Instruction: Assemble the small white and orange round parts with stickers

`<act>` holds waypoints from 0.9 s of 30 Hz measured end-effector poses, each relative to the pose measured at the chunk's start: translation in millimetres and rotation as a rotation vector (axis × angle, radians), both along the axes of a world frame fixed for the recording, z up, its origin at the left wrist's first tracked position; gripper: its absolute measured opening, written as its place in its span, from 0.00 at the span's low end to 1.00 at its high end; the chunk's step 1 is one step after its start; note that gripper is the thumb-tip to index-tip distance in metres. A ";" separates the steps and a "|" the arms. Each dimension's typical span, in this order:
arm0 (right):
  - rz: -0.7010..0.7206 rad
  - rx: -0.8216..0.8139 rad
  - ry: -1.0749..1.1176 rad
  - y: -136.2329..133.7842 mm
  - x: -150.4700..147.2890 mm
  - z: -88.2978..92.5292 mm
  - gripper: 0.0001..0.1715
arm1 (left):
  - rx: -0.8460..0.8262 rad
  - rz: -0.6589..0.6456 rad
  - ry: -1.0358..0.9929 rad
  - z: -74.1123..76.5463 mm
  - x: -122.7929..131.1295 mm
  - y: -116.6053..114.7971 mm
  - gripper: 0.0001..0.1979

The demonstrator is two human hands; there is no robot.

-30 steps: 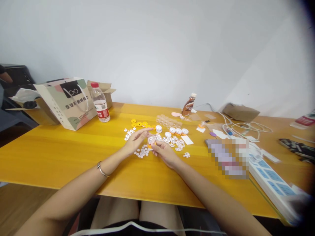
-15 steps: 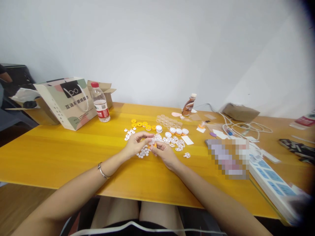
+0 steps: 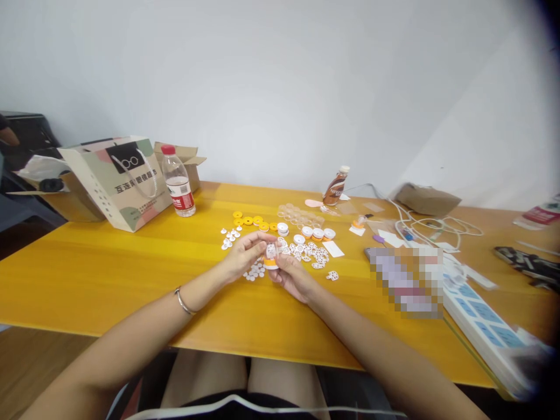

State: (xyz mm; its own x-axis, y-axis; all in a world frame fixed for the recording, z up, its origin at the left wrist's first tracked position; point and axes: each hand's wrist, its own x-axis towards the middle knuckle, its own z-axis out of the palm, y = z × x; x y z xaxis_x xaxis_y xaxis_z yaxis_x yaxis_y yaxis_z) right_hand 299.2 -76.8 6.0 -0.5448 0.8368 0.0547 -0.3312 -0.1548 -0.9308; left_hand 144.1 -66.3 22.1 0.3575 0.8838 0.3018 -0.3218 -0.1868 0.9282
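Observation:
Between my hands is a small round piece with an orange and white base and a clear top (image 3: 271, 259); a white part shows inside the top. My left hand (image 3: 247, 255) grips its upper left side with thumb and fingertips. From the right, my right hand (image 3: 295, 275) holds the base, its fingers closed round it. Under and beside my hands lie small white discs (image 3: 254, 272) and white openwork pieces (image 3: 306, 252). White pegged discs (image 3: 230, 237) sit just left of them. Behind are yellow rings (image 3: 248, 221), white round bases (image 3: 318, 234) and clear domes (image 3: 300, 215).
At the left stand a paper bag (image 3: 118, 186), a water bottle (image 3: 179, 189) and an open cardboard box (image 3: 192, 157). A brown drink bottle (image 3: 336, 186) is at the back. To the right are cables, a blurred-out flat object (image 3: 405, 280) and a power strip (image 3: 481, 324).
The held piece has tilted, so its white and orange base and clear top show more. Both hands have shifted slightly around it and still hold it.

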 end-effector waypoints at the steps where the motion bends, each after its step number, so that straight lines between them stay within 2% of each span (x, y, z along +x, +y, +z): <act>1: 0.027 -0.010 0.020 -0.8 0.2 0.7 0.20 | -0.018 -0.047 -0.012 1.3 -0.9 -0.8 0.17; 4: -0.012 0.046 -0.051 -0.6 0.7 4.9 0.20 | 0.002 -0.049 0.001 4.6 -2.0 -1.6 0.18; 7: -0.118 0.153 -0.208 2.7 2.3 9.6 0.18 | 0.065 0.090 0.075 5.1 -1.4 2.0 0.19; 10: -0.127 0.199 -0.294 4.8 4.2 9.8 0.17 | 0.058 0.205 0.206 2.8 -1.3 6.9 0.18; 12: -0.076 0.170 -0.255 4.2 4.6 7.0 0.18 | 0.045 0.189 0.246 1.3 -2.2 7.9 0.17; 16: 0.080 0.039 -0.075 1.2 3.8 2.3 0.22 | 0.071 0.050 0.145 3.4 -5.2 4.0 0.17; 18: 0.082 0.042 -0.083 1.9 4.1 3.1 0.22 | 0.103 -0.026 0.144 6.9 -7.3 2.7 0.18; 20: 0.005 0.110 -0.175 4.6 5.5 5.5 0.21 | 0.181 -0.027 0.241 10.0 -9.8 3.6 0.17; 24: -0.132 0.338 -0.428 10.3 9.2 7.1 0.16 | 0.324 0.204 0.553 8.2 -12.6 9.0 0.18; 27: -0.176 0.412 -0.488 10.6 10.3 4.6 0.17 | 0.328 0.251 0.710 3.9 -12.5 10.5 0.17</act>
